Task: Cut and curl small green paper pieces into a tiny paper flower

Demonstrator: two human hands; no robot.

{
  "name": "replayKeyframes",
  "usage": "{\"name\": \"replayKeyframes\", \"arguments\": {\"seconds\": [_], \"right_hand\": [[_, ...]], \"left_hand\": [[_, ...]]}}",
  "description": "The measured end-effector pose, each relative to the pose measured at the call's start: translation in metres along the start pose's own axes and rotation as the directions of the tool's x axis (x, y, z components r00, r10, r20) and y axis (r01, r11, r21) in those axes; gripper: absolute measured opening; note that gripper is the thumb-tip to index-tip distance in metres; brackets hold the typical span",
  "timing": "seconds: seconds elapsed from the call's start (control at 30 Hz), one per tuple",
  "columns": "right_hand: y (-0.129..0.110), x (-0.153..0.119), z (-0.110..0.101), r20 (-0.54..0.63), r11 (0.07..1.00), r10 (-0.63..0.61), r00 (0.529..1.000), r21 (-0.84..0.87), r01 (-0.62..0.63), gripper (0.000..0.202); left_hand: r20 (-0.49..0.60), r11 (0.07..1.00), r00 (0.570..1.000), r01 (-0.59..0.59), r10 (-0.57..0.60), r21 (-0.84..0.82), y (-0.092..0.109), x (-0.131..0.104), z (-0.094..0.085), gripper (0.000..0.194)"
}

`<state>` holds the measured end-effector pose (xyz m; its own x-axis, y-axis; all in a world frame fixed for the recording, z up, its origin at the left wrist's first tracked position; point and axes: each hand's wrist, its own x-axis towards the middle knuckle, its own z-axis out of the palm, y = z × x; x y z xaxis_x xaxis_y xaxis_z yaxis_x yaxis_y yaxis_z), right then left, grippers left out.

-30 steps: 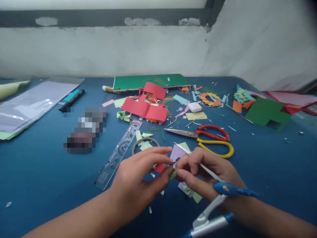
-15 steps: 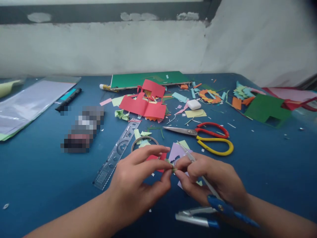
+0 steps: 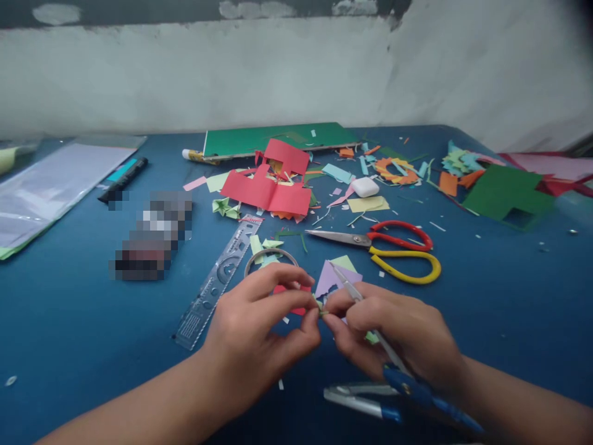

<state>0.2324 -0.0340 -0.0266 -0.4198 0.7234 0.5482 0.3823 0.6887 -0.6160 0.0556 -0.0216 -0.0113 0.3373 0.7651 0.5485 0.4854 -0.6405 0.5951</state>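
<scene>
My left hand [image 3: 264,334] and my right hand [image 3: 393,327] meet above the blue table. Their fingertips pinch a tiny light-green strip of paper [image 3: 322,312] between them. A blue and silver hinged tool [image 3: 404,378] is also held in my right hand. One slim silver arm passes between the fingers and points up and away; the other silver part hangs below the hand. Behind the fingertips lie cut purple paper [image 3: 327,278], red paper [image 3: 301,307] and a roll of tape [image 3: 271,252], partly hidden.
Scissors [image 3: 370,240] with red and yellow handles lie beyond my right hand. A clear ruler [image 3: 217,281] slants at left, near a pixelated object [image 3: 155,235]. Red cut paper [image 3: 266,191], a white case [image 3: 365,187], a green board [image 3: 278,137] and many scraps cover the back.
My view has tilted down slightly, so the table things sit a little higher. Both hands keep their pinch, with only slight finger movement.
</scene>
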Motion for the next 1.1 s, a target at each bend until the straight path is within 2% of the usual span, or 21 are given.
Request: {"name": "replayKeyframes", "arguments": {"seconds": [0.17,0.37,0.57,0.7,0.77,0.83,0.9,1.03,1.1], "right_hand": [[0.001,0.003,0.004,-0.044,0.993,0.084,0.995,0.088,-0.08,0.023],[-0.003,0.005,0.002,0.008,0.954,0.247,0.969,0.176,-0.244,0.022],[-0.007,0.009,-0.005,0.128,0.887,0.385,0.914,0.223,-0.405,0.023],[-0.007,0.01,-0.011,0.26,0.802,0.484,0.836,0.251,-0.542,0.023],[-0.007,0.01,-0.012,0.288,0.773,0.511,0.81,0.258,-0.579,0.022],[-0.007,0.01,-0.013,0.289,0.78,0.502,0.816,0.258,-0.571,0.022],[-0.006,0.009,-0.011,0.271,0.815,0.461,0.845,0.249,-0.524,0.022],[-0.001,0.006,-0.004,0.182,0.91,0.303,0.936,0.238,-0.341,0.022],[0.001,0.003,0.0,0.14,0.944,0.222,0.965,0.215,-0.249,0.022]], "left_hand": [[0.007,1.0,1.0,0.0,0.0,0.015,0.0,0.002,-0.001,0.011],[0.036,1.0,0.999,0.021,-0.021,-0.005,0.002,0.003,-0.004,0.011],[0.088,0.996,0.994,0.068,-0.063,-0.051,0.002,0.003,-0.004,0.011],[0.16,0.977,0.976,0.169,-0.148,-0.128,0.002,0.004,-0.005,0.011],[0.196,0.963,0.963,0.219,-0.186,-0.16,0.002,0.005,-0.006,0.011],[0.219,0.952,0.953,0.25,-0.21,-0.178,0.002,0.005,-0.006,0.011],[0.23,0.947,0.949,0.262,-0.218,-0.186,0.002,0.005,-0.006,0.011],[0.234,0.945,0.948,0.264,-0.217,-0.193,0.002,0.004,-0.006,0.012],[0.228,0.946,0.949,0.261,-0.215,-0.193,0.002,0.004,-0.006,0.012]]}}
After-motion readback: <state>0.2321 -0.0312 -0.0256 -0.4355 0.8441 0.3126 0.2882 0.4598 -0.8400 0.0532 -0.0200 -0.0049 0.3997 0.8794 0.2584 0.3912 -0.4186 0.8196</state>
